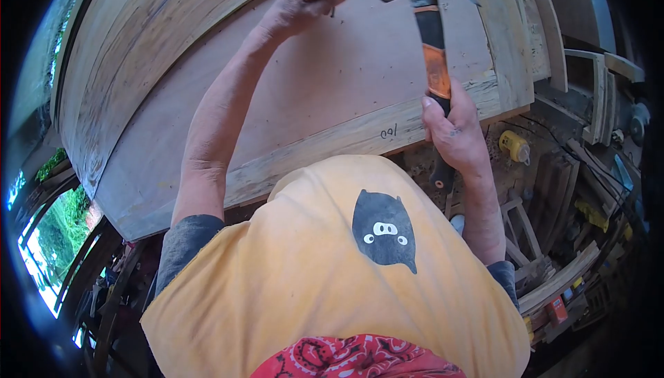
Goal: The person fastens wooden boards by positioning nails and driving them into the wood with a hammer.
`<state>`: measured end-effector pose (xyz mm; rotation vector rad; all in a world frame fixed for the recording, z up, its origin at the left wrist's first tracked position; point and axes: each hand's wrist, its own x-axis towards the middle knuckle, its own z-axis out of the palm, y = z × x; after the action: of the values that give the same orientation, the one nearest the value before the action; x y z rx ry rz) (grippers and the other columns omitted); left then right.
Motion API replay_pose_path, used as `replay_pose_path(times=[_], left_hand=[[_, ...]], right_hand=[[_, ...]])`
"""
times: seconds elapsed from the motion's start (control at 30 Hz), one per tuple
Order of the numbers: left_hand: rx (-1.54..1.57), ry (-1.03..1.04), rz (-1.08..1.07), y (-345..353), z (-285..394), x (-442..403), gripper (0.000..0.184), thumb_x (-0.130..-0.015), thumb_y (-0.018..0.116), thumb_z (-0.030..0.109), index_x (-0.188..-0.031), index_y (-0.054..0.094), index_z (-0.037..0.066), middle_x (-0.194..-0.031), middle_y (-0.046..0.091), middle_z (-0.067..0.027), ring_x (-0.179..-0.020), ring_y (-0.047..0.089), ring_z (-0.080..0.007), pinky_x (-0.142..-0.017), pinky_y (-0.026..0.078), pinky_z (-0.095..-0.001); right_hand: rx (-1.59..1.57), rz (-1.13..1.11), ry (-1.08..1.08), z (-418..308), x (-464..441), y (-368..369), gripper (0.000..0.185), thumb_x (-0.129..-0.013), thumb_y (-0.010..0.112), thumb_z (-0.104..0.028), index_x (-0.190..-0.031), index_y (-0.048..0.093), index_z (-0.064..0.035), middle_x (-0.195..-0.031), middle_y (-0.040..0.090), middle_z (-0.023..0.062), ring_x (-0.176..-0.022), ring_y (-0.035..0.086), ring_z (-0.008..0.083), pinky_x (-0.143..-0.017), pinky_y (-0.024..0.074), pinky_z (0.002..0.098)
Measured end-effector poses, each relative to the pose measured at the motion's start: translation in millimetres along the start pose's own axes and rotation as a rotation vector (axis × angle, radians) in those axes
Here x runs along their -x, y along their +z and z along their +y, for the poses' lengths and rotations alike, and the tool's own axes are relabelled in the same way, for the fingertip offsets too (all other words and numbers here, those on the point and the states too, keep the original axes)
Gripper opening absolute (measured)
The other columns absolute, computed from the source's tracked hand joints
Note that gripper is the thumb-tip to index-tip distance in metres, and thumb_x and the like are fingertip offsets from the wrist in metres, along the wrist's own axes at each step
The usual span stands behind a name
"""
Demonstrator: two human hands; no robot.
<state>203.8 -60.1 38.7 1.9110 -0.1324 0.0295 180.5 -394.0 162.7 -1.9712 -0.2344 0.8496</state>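
My right hand [455, 123] is wrapped round the black and orange handle of a claw hammer [436, 67], raised above a panel with its head toward the far side. My left hand [301, 8] is closed in a pinch over the panel's far part, on a thin dark nail [333, 12]. The nail's tip points down near the panel surface; whether it touches I cannot tell. Beneath both hands lies the wide wooden panel [304, 94], a pale sheet framed by thicker boards, with small dark nail heads or marks dotted over it.
A yellow container [514, 146] lies on the littered floor at the right. Wooden frames [595, 94] and scrap planks [560, 281] crowd that side. The panel's near board [366, 134] carries handwritten marks and runs close to my front. A bright opening [59, 240] shows at far left.
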Motion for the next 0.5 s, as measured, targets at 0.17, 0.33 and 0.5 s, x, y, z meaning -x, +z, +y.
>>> replay_pose_path(times=[0.17, 0.33, 0.5], left_hand=[[-0.174, -0.056, -0.091, -7.9, 12.8, 13.1, 0.026, -0.098, 0.069, 0.014, -0.083, 0.051, 0.002, -0.069, 0.040, -0.0043, -0.065, 0.039, -0.0143, -0.061, 0.041, -0.0306], [-0.358, -0.005, -0.197, -5.2, 21.6, 14.2, 0.033, -0.098, 0.069, 0.017, -0.082, 0.044, 0.002, -0.070, 0.039, -0.0104, -0.065, 0.037, -0.0253, -0.059, 0.038, -0.0362], [-0.412, 0.047, -0.227, -4.2, 19.5, 11.6, 0.032, -0.097, 0.069, 0.017, -0.084, 0.044, 0.002, -0.071, 0.039, -0.0137, -0.067, 0.036, -0.0299, -0.059, 0.037, -0.0399]], right_hand=[[-0.259, 0.055, 0.116, 7.4, 10.7, 12.2, 0.014, -0.099, 0.058, -0.015, -0.104, 0.053, -0.0026, -0.073, 0.057, -0.0001, -0.055, 0.055, 0.0067, -0.052, 0.0479, 0.0246], [-0.279, -0.011, 0.135, 12.9, 15.5, 19.8, 0.014, -0.099, 0.057, -0.014, -0.105, 0.053, -0.0022, -0.073, 0.057, 0.0003, -0.056, 0.055, 0.0072, -0.053, 0.0486, 0.0252], [-0.285, -0.040, 0.116, 9.8, 14.1, 18.2, 0.015, -0.098, 0.057, -0.013, -0.106, 0.052, -0.0016, -0.074, 0.057, 0.0009, -0.056, 0.055, 0.0068, -0.054, 0.0487, 0.0250]])
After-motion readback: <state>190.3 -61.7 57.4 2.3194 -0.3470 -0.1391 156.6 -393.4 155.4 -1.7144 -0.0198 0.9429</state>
